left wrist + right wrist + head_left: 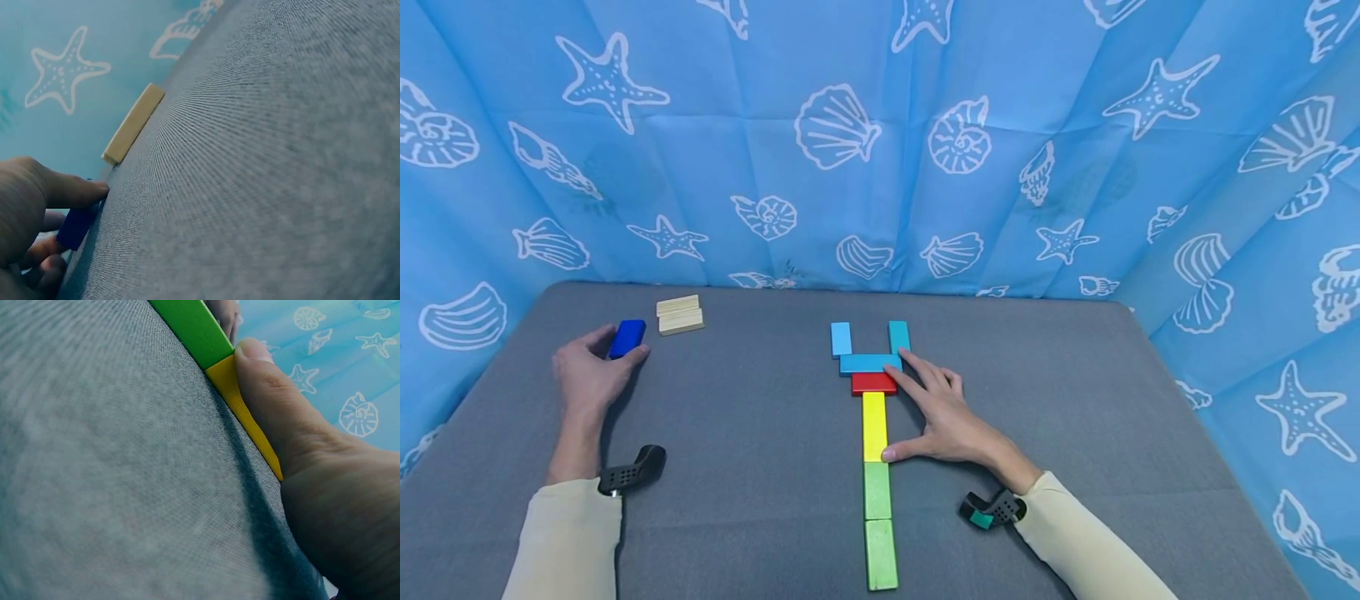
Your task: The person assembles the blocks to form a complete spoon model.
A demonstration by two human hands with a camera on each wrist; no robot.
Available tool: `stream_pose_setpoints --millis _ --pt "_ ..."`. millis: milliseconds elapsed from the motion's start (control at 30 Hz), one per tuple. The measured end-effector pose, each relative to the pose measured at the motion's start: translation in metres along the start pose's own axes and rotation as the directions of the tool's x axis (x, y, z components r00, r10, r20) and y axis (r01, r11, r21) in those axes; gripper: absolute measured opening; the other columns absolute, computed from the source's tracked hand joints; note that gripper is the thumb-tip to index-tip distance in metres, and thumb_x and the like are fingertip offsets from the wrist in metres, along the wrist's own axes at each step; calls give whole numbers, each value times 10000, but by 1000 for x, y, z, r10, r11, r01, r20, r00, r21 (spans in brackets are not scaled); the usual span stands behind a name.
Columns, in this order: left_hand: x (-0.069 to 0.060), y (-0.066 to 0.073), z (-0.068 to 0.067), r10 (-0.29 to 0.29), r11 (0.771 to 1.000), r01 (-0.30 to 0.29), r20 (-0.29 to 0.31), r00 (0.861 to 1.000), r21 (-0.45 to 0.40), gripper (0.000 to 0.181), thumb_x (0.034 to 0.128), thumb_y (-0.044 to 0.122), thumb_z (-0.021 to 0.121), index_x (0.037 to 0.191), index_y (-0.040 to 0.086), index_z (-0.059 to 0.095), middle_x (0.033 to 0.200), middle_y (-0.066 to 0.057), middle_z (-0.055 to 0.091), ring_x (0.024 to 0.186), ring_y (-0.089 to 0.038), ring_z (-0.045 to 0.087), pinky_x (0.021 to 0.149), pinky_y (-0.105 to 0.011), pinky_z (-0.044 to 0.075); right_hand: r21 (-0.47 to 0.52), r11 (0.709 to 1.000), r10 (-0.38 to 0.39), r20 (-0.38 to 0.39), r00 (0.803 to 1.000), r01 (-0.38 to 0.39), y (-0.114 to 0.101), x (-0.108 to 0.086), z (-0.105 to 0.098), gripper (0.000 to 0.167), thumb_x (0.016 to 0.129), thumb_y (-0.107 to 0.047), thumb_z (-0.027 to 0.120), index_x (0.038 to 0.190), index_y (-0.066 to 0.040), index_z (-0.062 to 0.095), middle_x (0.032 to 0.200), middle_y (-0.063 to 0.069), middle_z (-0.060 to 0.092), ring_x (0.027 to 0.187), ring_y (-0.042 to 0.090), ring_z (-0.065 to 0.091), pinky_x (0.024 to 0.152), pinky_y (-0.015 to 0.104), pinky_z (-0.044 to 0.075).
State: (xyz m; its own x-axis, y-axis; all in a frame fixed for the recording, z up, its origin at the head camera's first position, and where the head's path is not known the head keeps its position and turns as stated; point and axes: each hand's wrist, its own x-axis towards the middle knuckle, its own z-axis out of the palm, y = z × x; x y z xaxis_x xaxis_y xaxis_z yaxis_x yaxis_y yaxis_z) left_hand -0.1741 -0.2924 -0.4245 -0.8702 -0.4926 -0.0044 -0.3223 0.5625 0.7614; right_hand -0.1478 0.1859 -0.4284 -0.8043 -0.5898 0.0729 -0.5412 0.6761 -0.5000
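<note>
At the table's left, my left hand [589, 377] pinches a dark blue block [627, 339] between thumb and fingers. The left wrist view shows the same dark blue block [77, 227] under the thumb, close to the cloth. Spread out at the centre, my right hand [946, 414] has its thumb at the yellow block [875, 427] and its fingertips at the teal-blue crosswise block [859, 364] and the upright teal block [898, 336]. A red block [873, 384] lies between yellow and teal-blue. Below yellow run two green blocks [877, 492]. A light blue block [841, 338] stands at the upper left.
Beyond my left hand lie pale wooden blocks [680, 317], side by side near the table's back edge. Grey cloth [745, 467] covers the table. A blue curtain [880, 200] with white shell prints hangs behind it and along the sides.
</note>
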Motion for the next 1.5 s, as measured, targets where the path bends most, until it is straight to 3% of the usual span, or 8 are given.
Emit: stream_pose_setpoints --millis 167,333,533,667,900,1033,1233,1500 --pt "-2 -1 -1 -19 998 20 -3 1000 54 679 986 369 636 1496 -34 439 1486 -343 357 1363 -472 236 1000 -635 294 -2 1000 1 1 1000 -1 0 1 0 1156 705 -620 856 1611 -166 301 1686 114 121 1464 378 211 1082 598 150" --pt "-2 -1 -1 -56 998 55 8 998 24 650 1003 358 611 1512 -2 428 1539 -326 320 1412 -476 218 1088 -664 270 -4 1000 -3 -2 1000 3 0 0 0 1156 704 -617 858 1611 -165 302 1687 112 120 1463 380 212 1081 597 153" --pt "0 4 -4 -64 997 64 13 998 -40 590 1018 302 607 1513 33 434 1553 -312 355 1405 -484 355 1128 -616 322 -8 1000 -7 -2 1000 7 1 0 0 1155 707 -608 860 1612 -161 297 1686 115 118 1457 397 220 1081 600 151" --pt "-1 13 -4 -32 998 33 23 999 -47 572 1011 293 626 1503 51 464 1493 -313 444 1312 -452 466 1057 -579 409 -7 1000 -7 -5 1000 7 1 0 0 1153 709 -609 859 1612 -163 297 1686 115 119 1456 400 220 1081 597 153" --pt "-14 38 3 103 990 -97 57 993 -105 529 1001 275 655 1466 54 535 1440 -306 502 1279 -447 495 1050 -609 414 -6 1000 2 -2 1000 -2 0 0 0 1156 707 -618 856 1612 -164 299 1687 111 116 1457 398 218 1084 601 148" --pt "-24 55 12 210 970 -199 74 975 -139 504 987 227 685 1436 32 565 1423 -311 507 1260 -468 504 1037 -632 415 -8 1000 5 -1 1000 -5 1 0 1 1155 705 -625 853 1612 -172 300 1688 102 114 1457 394 217 1086 599 148" --pt "-36 78 33 379 913 -353 107 919 -203 444 951 105 725 1355 -43 614 1360 -304 553 1186 -476 549 1019 -618 435 -5 1000 -1 -6 1000 1 1 -1 2 1157 705 -625 853 1613 -172 297 1689 103 113 1456 397 213 1082 599 149" --pt "-59 108 61 454 879 -396 216 864 -266 404 932 62 736 1312 -42 646 1304 -270 581 1187 -440 561 1042 -571 442 -6 1000 -7 -9 1000 7 1 -1 1 1157 706 -625 853 1612 -168 299 1688 104 116 1459 381 213 1084 593 153"
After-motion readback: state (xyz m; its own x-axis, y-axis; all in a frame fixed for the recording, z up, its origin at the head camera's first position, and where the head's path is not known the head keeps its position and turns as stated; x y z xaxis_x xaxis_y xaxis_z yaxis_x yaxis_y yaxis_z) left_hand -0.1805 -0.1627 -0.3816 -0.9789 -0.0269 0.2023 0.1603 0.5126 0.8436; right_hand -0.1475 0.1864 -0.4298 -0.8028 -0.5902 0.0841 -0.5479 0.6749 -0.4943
